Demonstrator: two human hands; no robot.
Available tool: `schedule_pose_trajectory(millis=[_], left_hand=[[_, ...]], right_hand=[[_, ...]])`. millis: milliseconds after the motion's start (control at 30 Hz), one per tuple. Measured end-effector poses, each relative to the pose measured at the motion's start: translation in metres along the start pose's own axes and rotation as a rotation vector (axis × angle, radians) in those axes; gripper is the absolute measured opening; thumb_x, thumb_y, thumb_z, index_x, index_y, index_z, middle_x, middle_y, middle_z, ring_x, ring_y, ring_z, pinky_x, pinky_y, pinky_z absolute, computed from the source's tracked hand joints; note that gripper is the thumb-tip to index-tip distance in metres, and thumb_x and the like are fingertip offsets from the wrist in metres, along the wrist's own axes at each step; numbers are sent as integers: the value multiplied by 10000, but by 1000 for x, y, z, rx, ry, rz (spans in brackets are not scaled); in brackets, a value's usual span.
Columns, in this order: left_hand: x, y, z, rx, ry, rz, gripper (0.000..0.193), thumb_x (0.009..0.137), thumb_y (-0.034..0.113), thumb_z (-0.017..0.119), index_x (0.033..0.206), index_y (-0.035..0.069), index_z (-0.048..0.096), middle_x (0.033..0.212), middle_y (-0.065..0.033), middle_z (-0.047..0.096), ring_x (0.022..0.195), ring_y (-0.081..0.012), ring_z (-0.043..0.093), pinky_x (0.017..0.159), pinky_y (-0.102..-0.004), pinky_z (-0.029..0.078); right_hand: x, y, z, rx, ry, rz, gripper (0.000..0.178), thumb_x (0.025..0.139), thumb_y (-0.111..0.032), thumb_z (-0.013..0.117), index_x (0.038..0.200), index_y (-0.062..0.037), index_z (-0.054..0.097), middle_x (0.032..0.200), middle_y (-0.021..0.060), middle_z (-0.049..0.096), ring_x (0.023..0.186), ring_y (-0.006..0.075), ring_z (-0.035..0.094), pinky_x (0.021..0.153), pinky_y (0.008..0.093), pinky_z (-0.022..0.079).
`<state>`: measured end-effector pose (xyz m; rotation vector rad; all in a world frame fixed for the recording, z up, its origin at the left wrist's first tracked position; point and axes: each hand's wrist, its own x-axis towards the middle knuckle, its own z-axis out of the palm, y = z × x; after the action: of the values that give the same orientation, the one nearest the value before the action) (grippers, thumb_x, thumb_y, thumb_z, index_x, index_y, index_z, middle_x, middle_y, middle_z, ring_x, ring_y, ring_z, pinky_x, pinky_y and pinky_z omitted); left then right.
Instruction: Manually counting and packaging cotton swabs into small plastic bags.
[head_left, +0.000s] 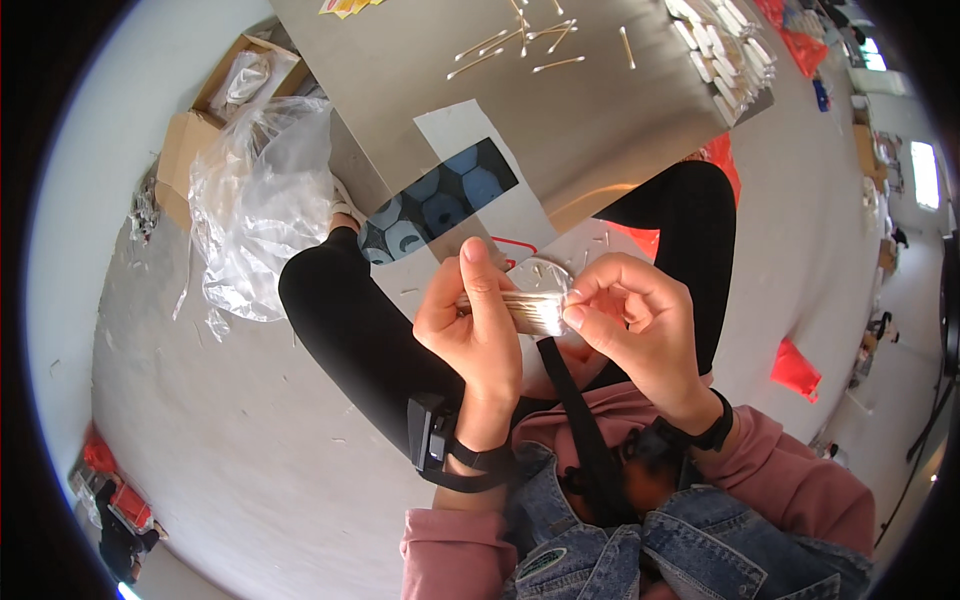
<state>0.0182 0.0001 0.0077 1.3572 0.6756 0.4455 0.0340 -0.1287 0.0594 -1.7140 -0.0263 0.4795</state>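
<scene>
Above my lap, my left hand [478, 325] is closed around a bundle of cotton swabs [528, 309], its thumb pointing up along the near side. The swabs lie roughly level, with their bright, shiny end toward the right. At that end my right hand [640, 325] pinches with thumb and forefinger; whether a clear wrapper covers the tips is hard to make out. Loose cotton swabs [560, 66] lie scattered on the metal table [400, 75] ahead. A pile of white-tipped swab bundles [720, 55] sits at the table's right corner.
A grey-blue patterned sheet [440, 200] and white paper hang over the table's near edge. Left of the table stand a cardboard box [185, 150] and a large clear plastic bag [260, 210]. A red bag [795, 370] lies on the floor at right. My bent legs flank the work.
</scene>
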Motion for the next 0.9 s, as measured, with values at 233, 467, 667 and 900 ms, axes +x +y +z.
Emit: schedule_pose_trajectory(millis=[233,467,667,900], left_hand=[[4,-16,-1,68,116,181,446,1008,156,593,595,17,499,512,37,457,499,-21,342,460,-228,239],[7,-18,-3,180,169,325,405,950,55,652,597,16,458,495,11,403,489,-39,310,429,-245,239],[7,-20,-4,207,148,382,403,924,31,663,592,23,437,495,-21,389,455,-84,304,423,-261,252],[6,-20,-5,222,114,433,420,908,18,675,585,33,408,504,-41,379,440,-124,301,422,-277,254]], right_hand=[[-3,0,7,165,12,67,107,883,-23,694,974,-18,638,825,-18,616,639,-13,453,564,171,346],[-2,-1,-6,378,-111,210,72,941,-16,612,1013,-9,611,914,43,648,739,38,541,615,193,411],[-1,-1,-7,305,-120,208,72,933,1,605,1004,10,612,924,62,676,794,79,620,649,193,455],[1,6,-6,273,-93,168,67,903,10,643,967,14,620,925,64,688,858,99,659,743,220,506]])
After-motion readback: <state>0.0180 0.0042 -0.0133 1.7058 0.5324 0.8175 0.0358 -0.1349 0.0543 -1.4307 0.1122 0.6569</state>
